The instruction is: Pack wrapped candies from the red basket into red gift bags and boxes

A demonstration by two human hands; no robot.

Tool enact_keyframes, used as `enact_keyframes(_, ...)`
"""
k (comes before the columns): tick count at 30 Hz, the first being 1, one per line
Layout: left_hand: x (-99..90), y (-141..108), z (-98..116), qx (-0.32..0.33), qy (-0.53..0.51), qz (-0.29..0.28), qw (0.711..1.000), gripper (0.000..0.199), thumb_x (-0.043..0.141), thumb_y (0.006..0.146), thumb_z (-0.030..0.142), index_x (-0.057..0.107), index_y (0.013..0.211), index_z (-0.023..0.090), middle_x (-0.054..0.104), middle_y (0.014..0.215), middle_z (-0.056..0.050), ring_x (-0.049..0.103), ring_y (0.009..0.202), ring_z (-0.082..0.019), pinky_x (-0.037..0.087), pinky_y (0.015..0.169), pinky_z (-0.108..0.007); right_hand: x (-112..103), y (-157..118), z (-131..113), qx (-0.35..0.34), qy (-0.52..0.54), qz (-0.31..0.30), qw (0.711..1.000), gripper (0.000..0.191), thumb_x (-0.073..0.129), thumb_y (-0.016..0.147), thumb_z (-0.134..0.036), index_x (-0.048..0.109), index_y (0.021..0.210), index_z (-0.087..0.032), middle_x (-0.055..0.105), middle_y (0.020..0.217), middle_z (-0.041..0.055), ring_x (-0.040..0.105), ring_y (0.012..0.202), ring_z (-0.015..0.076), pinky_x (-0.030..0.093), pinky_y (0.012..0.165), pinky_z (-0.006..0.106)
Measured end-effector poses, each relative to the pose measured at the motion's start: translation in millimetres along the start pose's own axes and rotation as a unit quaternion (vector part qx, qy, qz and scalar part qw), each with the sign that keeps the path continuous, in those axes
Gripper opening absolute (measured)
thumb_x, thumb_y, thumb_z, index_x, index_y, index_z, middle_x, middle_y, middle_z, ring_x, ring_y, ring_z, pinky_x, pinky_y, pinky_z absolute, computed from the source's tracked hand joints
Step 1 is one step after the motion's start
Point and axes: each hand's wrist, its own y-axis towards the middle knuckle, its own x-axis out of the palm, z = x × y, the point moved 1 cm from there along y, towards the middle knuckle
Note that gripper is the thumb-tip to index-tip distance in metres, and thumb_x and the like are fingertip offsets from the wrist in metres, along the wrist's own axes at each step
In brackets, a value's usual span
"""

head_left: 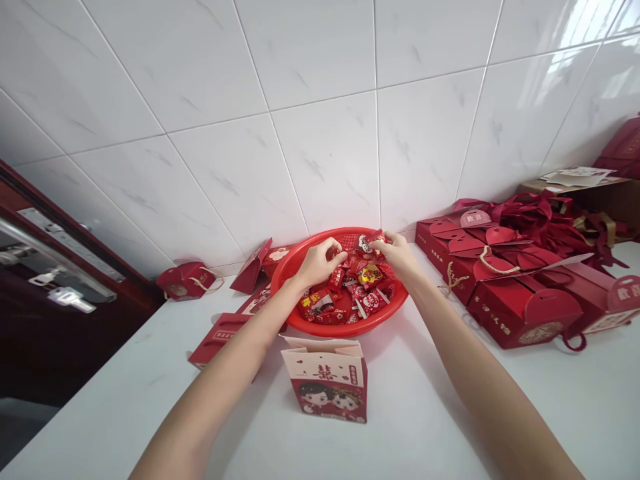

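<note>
A person leans both bare arms over a red plastic basket (350, 328) of wrapped sweets (371, 275) on a white counter (430, 420), close to a tiled wall (325, 160). The right hand (395, 255), at the basket's far right side, pinches a red-and-white packet (367, 243) between thumb and fingers. The left hand (321, 262) hangs over the basket's left half, fingers curled and thumb drawn near the forefinger in a narrow gap; whether it grips anything cannot be told.

In front of the basket, between the forearms, a paper box (327, 385) printed with two cartoon figures stands upright, its top open. To the right sits a cluster of red gift boxes (525, 313) with cord handles, a heap of dark red ribbons (525, 217) behind them. More red boxes (215, 338) lie left of the basket, partly hidden by the left arm, and a small red box (186, 280) rests near the wall. Keys (70, 298) hang at a dark door (30, 333) at far left.
</note>
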Motion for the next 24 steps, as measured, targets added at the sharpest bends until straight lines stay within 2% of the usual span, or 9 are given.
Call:
enact_keyframes(2, -0.9, -1, 2, -0.006, -0.04, 0.02, 0.999, 0.025, 0.059, 0.088, 0.045, 0.054, 0.084, 0.021, 0.061, 0.076, 0.001, 0.056, 0.068, -0.016, 0.047, 0.07, -0.029, 0, -2, -1, 0.016, -0.009, -0.025, 1.0, 0.009, 0.066, 0.07, -0.013, 0.061, 0.075, -0.019, 0.068, 0.072, -0.0011, 0.068, 0.063, 0.0148, 0.057, 0.054, 0.024)
enact_keyframes(6, -0.5, -2, 4, 0.016, -0.116, 0.012, 0.993, 0.024, 0.062, 0.085, 0.043, 0.05, 0.082, 0.022, 0.058, 0.078, 0.002, 0.059, 0.069, -0.015, 0.05, 0.069, -0.028, 0, -3, 0, 0.03, -0.037, -0.079, 0.996, 0.013, 0.069, 0.073, -0.013, 0.058, 0.072, -0.02, 0.067, 0.07, -0.002, 0.068, 0.058, 0.0148, 0.056, 0.05, 0.023)
enact_keyframes(11, -2.9, -3, 9, 0.068, -0.144, 0.028, 0.987, 0.02, 0.069, 0.078, 0.034, 0.056, 0.075, 0.02, 0.059, 0.087, -0.002, 0.062, 0.081, -0.016, 0.055, 0.074, -0.03, -1, 1, 0, 0.046, -0.001, -0.062, 0.997, 0.013, 0.072, 0.074, -0.012, 0.06, 0.073, -0.019, 0.067, 0.068, -0.0025, 0.064, 0.049, 0.0124, 0.052, 0.044, 0.022)
enact_keyframes(14, -8.9, -7, 18, 0.104, -0.155, 0.053, 0.981, 0.016, 0.068, 0.081, 0.032, 0.06, 0.076, 0.019, 0.063, 0.094, -0.006, 0.064, 0.088, -0.018, 0.056, 0.08, -0.033, 0, 0, -3, 0.066, 0.034, -0.06, 0.995, 0.014, 0.073, 0.073, -0.013, 0.06, 0.073, -0.019, 0.066, 0.065, -0.0016, 0.062, 0.049, 0.012, 0.051, 0.043, 0.021)
enact_keyframes(17, -20.0, -16, 31, 0.113, -0.194, 0.106, 0.969, 0.012, 0.066, 0.086, 0.031, 0.064, 0.09, 0.019, 0.067, 0.097, -0.006, 0.066, 0.094, -0.02, 0.056, 0.09, -0.037, 5, -8, -14, 0.059, 0.052, -0.072, 0.994, 0.017, 0.077, 0.073, -0.019, 0.06, 0.072, -0.018, 0.066, 0.066, -0.0008, 0.063, 0.054, 0.0122, 0.052, 0.045, 0.021)
enact_keyframes(19, -30.6, -27, 41, 0.105, -0.223, 0.134, 0.96, 0.018, 0.069, 0.086, 0.03, 0.064, 0.098, 0.019, 0.068, 0.102, -0.007, 0.067, 0.1, -0.021, 0.056, 0.096, -0.038, 12, -21, -24, 0.048, 0.073, -0.095, 0.992, 0.022, 0.082, 0.07, -0.025, 0.062, 0.074, -0.018, 0.067, 0.069, -0.0007, 0.064, 0.056, 0.0124, 0.052, 0.046, 0.021)
enact_keyframes(24, -63.1, -63, 71, 0.105, -0.192, 0.153, 0.964, 0.021, 0.068, 0.085, 0.022, 0.066, 0.105, 0.02, 0.068, 0.108, -0.007, 0.066, 0.108, -0.021, 0.054, 0.102, -0.038, 31, -66, -53, -0.004, 0.092, -0.172, 0.981, 0.04, 0.089, 0.066, -0.047, 0.068, 0.084, -0.018, 0.069, 0.073, 0.0002, 0.064, 0.06, 0.0126, 0.049, 0.045, 0.02)
